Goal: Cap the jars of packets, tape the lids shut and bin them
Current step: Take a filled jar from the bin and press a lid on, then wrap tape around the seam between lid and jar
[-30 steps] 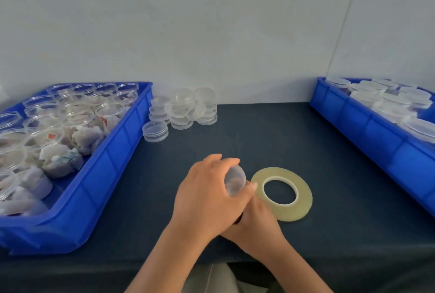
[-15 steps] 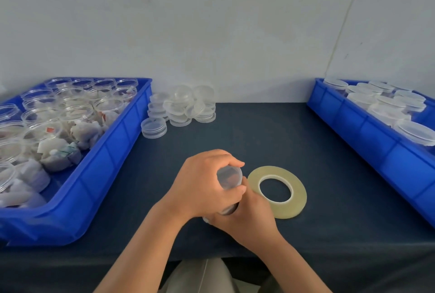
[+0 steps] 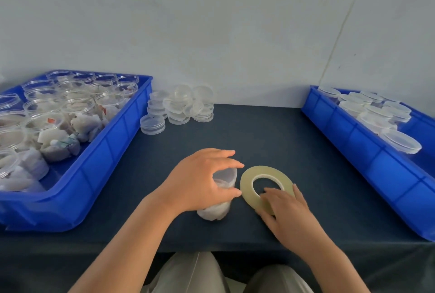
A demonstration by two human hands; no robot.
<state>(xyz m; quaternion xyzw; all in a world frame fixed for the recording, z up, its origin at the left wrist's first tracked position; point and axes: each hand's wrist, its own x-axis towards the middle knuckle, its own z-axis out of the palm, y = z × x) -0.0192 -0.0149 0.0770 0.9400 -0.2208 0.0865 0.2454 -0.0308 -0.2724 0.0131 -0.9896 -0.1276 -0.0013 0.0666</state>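
Observation:
A clear jar of white packets [image 3: 220, 198] with a lid on top stands upright on the dark table, near the front edge. My left hand [image 3: 200, 179] grips it from above, fingers curled around the lid. Just right of the jar lies a flat roll of pale yellow tape [image 3: 254, 179]. My right hand [image 3: 284, 210] rests on the near edge of the roll, fingers lying over it toward the hole.
A blue bin [image 3: 98, 165] at the left holds several open jars of packets. Loose clear lids [image 3: 181, 106] are stacked against the wall. A second blue bin [image 3: 367, 151] at the right holds several capped jars. The table's front edge runs just below my hands.
My right hand has left the jar and moved right onto the tape roll. My left hand stays on the jar's lid, and the jar now stands on the table.

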